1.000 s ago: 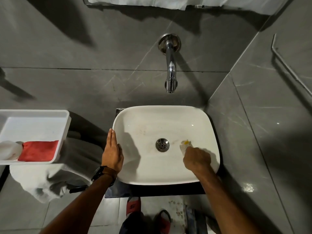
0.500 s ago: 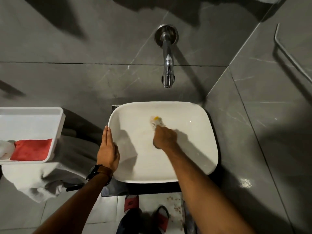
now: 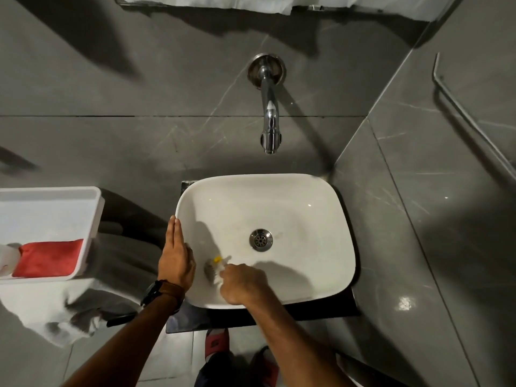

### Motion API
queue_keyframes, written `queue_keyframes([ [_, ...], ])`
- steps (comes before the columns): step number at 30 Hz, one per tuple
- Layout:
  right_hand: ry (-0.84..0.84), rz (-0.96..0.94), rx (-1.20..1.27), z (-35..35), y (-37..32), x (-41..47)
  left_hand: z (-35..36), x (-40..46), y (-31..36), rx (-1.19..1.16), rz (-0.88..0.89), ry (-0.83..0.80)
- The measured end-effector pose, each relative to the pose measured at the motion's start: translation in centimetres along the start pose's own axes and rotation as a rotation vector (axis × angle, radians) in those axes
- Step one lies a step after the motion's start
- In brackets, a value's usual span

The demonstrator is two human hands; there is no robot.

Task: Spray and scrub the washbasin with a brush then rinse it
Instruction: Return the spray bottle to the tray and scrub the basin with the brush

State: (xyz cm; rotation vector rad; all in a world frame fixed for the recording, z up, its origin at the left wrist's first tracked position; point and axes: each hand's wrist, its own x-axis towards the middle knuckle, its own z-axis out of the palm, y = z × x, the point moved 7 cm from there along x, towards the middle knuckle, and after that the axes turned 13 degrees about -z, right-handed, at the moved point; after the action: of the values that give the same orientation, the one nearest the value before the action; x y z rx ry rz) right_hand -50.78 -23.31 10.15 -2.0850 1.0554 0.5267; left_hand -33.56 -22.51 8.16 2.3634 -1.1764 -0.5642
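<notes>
Brush [image 3: 213, 268] now near-left, seemingly blurred

Washbasin [image 3: 307, 219]: glossy white ceramic-like surface, smooth. Tap [image 3: 269, 118] and drain [image 3: 260, 239]: polished chrome metal. Wall tiles [image 3: 139, 79]: grey stone look, veined, slight sheen. Tray [image 3: 50, 202]: matt white plastic. Red cloth [image 3: 50, 257]: soft textile. Watch strap [image 3: 170, 289]: brown, leather-like.

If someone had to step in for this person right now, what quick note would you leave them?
Left hand: flat and open, resting on the washbasin left rim.
Right hand: closed on the brush, bristles against the basin's near-left inner wall.
Drain uncovered; tap above, no water running.
Done: scrubbing is under way; whether spraying was done I cannot tell.
Left: scrub the remaining surfaces, then rinse.
</notes>
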Motion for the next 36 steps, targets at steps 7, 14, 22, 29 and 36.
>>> queue_keyframes([
  [7,0.032,0.128,-0.222,-2.3,8.4,-3.5,-0.1,0.0,0.4,-0.017,0.015,0.003],
  [14,0.239,0.422,-0.294,-7.4,18.7,-8.2,-0.2,-0.2,0.4,-0.029,0.019,-0.005],
  [22,0.183,0.216,-0.11,-1.7,6.8,-1.7,0.0,0.0,0.1,-0.019,-0.021,-0.019],
  [29,0.109,0.109,0.113,-0.1,3.0,-2.2,-0.1,-0.1,0.5,-0.009,0.005,-0.03],
  [36,0.501,0.227,0.582,-4.7,8.2,-5.8,-1.5,0.1,2.7,0.207,0.056,0.083],
])
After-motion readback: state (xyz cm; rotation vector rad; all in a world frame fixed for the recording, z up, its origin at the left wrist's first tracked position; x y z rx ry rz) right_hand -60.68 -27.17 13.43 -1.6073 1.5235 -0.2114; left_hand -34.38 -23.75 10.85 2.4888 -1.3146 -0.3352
